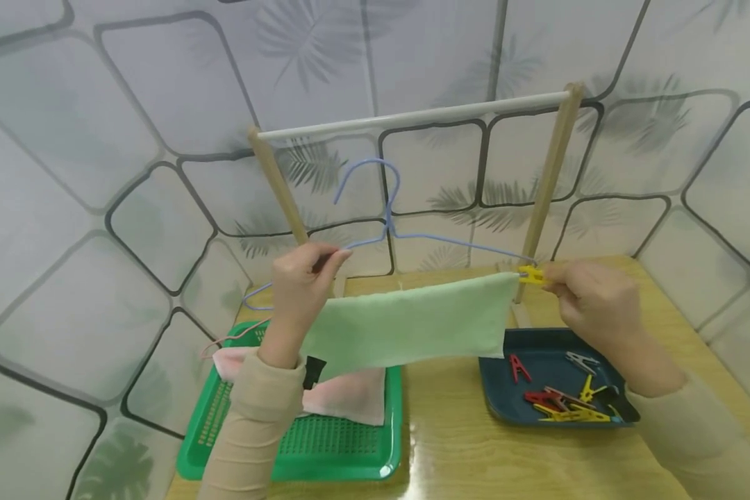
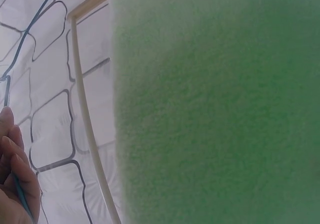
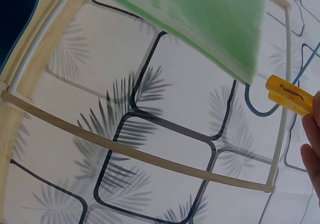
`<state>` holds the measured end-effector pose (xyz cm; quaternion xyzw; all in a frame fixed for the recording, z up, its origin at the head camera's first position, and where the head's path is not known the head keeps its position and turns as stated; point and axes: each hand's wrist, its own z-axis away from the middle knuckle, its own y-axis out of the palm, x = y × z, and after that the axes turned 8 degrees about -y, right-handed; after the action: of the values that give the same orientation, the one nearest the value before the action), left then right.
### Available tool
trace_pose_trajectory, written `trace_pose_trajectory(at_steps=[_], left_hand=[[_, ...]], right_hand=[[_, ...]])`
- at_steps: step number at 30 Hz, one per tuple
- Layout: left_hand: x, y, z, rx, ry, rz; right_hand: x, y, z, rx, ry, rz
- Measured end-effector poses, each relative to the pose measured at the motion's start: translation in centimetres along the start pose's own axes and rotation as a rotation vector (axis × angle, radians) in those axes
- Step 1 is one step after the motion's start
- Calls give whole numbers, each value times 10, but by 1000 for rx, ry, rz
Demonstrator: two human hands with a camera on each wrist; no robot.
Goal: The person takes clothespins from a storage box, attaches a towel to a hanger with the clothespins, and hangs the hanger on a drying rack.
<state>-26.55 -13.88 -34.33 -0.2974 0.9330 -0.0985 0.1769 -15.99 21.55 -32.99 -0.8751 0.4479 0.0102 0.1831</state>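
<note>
My left hand (image 1: 301, 292) pinches the blue wire hanger (image 1: 453, 242) left of its hook, holding it up above the table. A pale green towel (image 1: 412, 323) hangs along the hanger's lower bar. At the hanger's right end my right hand (image 1: 600, 298) grips a yellow clothespin (image 1: 530, 274) by its handle end. In the right wrist view that clothespin (image 3: 287, 93) meets the hanger's bent corner (image 3: 260, 113), beside the towel's corner. The green towel (image 2: 215, 114) fills most of the left wrist view, with the fingers (image 2: 20, 164) around the hanger wire at left.
A green basket (image 1: 392, 423) under the towel holds a pink cloth (image 1: 356, 397) and a pink hanger (image 1: 245, 333). To the right, a dark blue tray (image 1: 496, 389) contains red, yellow and grey clothespins. Behind stands a wooden rack with a white rail (image 1: 412, 120).
</note>
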Motion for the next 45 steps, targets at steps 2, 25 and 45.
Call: trace_pose_trajectory(at_steps=[2,25,45], left_hand=[[2,1,2,-10,2,-7],[18,18,17,106,-22,206],[6,18,22,144,-67,284]], right_hand=[[0,2,0,7,-11,12],[-11,5,3,136,-97,77],[-8,11,9,187,-133,99]])
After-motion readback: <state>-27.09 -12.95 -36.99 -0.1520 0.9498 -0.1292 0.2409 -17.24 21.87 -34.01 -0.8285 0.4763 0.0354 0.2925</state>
